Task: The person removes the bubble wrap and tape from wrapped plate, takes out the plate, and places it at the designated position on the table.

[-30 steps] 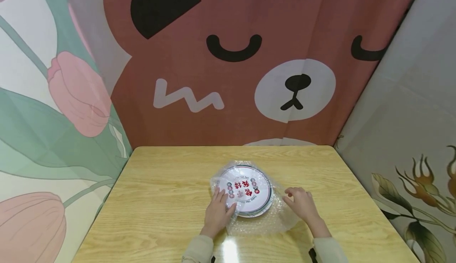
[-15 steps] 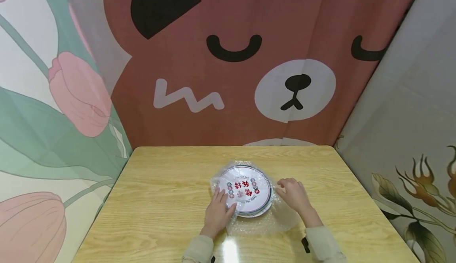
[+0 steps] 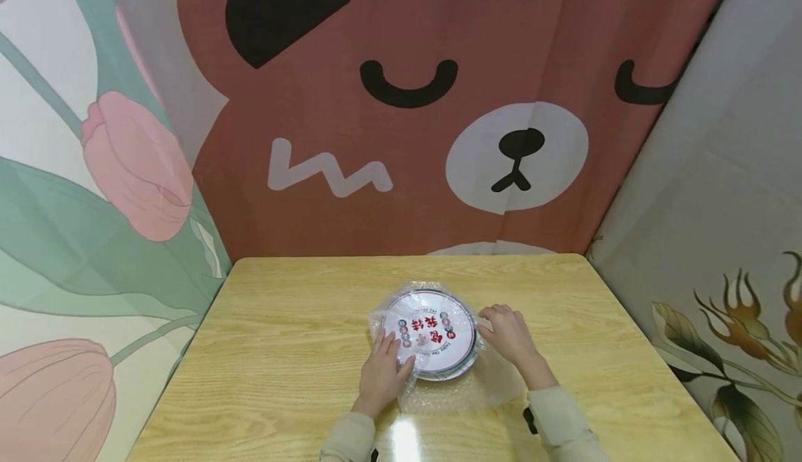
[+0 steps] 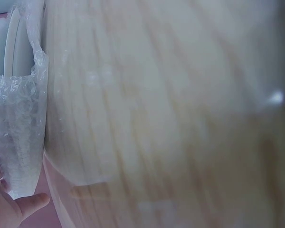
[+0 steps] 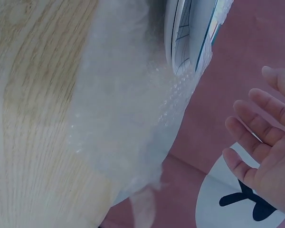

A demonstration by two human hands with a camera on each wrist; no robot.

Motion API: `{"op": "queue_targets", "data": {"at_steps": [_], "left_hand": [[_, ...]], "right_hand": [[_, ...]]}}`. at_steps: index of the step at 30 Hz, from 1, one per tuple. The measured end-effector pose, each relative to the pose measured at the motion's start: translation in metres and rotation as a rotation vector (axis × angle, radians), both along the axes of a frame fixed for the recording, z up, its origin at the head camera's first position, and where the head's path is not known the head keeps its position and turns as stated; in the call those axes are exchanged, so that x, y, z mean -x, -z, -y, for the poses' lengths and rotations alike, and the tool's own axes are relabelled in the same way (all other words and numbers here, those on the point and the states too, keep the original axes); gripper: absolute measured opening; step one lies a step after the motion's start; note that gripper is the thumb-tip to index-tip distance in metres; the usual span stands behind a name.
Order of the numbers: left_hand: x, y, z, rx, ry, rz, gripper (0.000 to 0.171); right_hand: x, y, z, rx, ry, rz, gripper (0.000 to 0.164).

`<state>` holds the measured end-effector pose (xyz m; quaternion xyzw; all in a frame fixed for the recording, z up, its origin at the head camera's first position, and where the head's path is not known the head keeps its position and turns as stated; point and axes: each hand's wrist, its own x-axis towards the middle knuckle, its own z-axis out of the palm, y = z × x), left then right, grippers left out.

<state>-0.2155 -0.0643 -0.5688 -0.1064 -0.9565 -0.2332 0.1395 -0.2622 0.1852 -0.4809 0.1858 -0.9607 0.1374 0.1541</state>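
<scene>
A stack of plates [image 3: 429,330], 2+ by the rims, is sitting face-up mid-desk, a bit right of centre, on bubble wrap [image 3: 462,391]. The wrap is lapping over the left side and spreading loose toward the near right. The left hand [image 3: 382,371] is resting on the near-left edge, fingers straight, pressing lightly w/o gripping. The right hand [image 3: 509,335] is hanging by the right rim, fingers loosely bent and apart, holding nothing that I'm seeing; contact w/ the film I can't tell.

Risk, IMO: plates are probably relying on that left hand; if it's lifting early, the lapped film might be springing back. A hard tug on the right flap could be dragging the stack or sliding the plates apart, esp. w/ slick film on a glossy top.

Materials: plates are looking smooth, hard, round, white w/ dark rim bands, red characters + small round motifs; ceramic or melamine, can't tell. Wrap is clear, pimply, crinkled, edges ragged. Desk [image 3: 294,330] is showing pale wood grain, corners rounded, catching a lamp glare. Beige sleeves [image 3: 351,437] are covering the forearms. Behind, a brown bear curtain [image 3: 401,229] is hanging, w/ a tulip curtain [image 3: 134,170] to the L and a grey floral curtain [image 3: 683,190] to the R.
</scene>
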Motion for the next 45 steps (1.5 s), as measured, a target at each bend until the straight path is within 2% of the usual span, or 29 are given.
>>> {"op": "queue_targets", "data": {"at_steps": [10, 19, 28, 36, 45], "left_hand": [[0.001, 0.002, -0.001, 0.0, -0.004, 0.02, 0.055], [0.002, 0.002, -0.001, 0.002, -0.004, 0.008, 0.055], [0.002, 0.003, -0.001, 0.014, -0.003, 0.001, 0.054], [0.002, 0.002, -0.001, 0.012, 0.0, 0.016, 0.056], [0.003, 0.004, -0.001, 0.003, 0.0, 0.003, 0.055]], "right_hand": [[0.006, 0.004, 0.014, -0.105, -0.067, -0.051, 0.024], [0.009, 0.006, 0.025, -0.102, -0.083, -0.029, 0.023], [0.014, 0.013, 0.033, -0.145, -0.136, -0.091, 0.019], [0.016, 0.02, 0.039, -0.161, -0.118, -0.033, 0.018], [0.016, 0.03, 0.042, -0.237, -0.118, -0.107, 0.018]]}}
